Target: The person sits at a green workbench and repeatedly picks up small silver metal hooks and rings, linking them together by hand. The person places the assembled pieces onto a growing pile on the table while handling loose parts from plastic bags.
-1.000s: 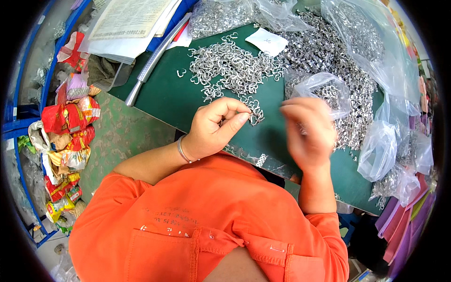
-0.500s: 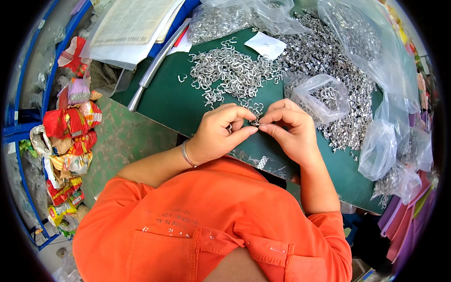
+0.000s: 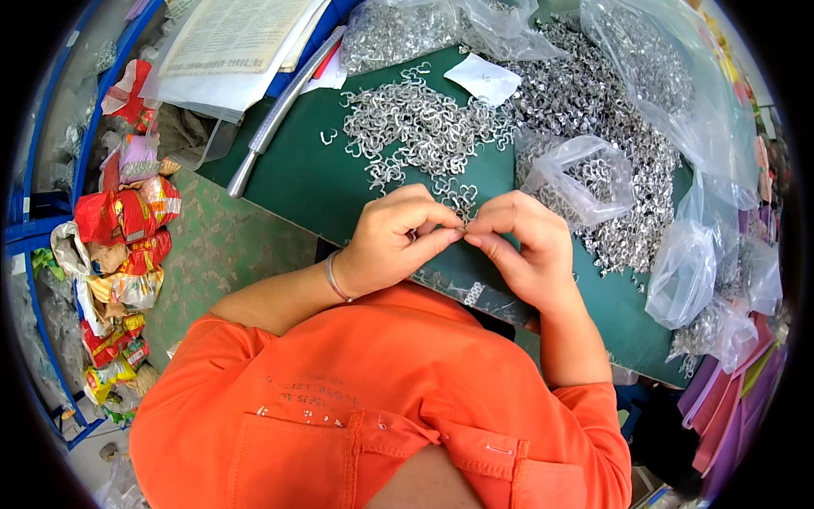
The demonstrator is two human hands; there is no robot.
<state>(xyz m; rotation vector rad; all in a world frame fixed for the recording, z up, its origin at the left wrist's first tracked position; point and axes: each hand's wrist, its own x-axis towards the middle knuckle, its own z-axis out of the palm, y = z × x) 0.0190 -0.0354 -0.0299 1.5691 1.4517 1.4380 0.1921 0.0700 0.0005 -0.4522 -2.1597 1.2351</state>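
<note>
My left hand (image 3: 400, 236) and my right hand (image 3: 530, 244) meet above the near edge of the green table. Thumb and forefinger of each are pinched together, fingertips touching around a small metal piece (image 3: 462, 229). The fingers cover most of it, so its shape cannot be made out. Just beyond my fingertips lies a loose pile of silvery curved metal hooks (image 3: 415, 127). A few hooks (image 3: 459, 197) trail from that pile toward my hands.
A large heap of small shiny metal parts (image 3: 585, 93) spreads at the right, with clear plastic bags (image 3: 682, 271) around it. A metal-grey rod (image 3: 275, 127) lies by papers (image 3: 229, 42) at the back left. A white paper slip (image 3: 483, 80) sits beside the hooks. Blue shelving (image 3: 38, 233) stands left.
My fingertips have closed in around the small metal piece, covering more of it. My right hand has tilted slightly. The hook pile looks the same.
</note>
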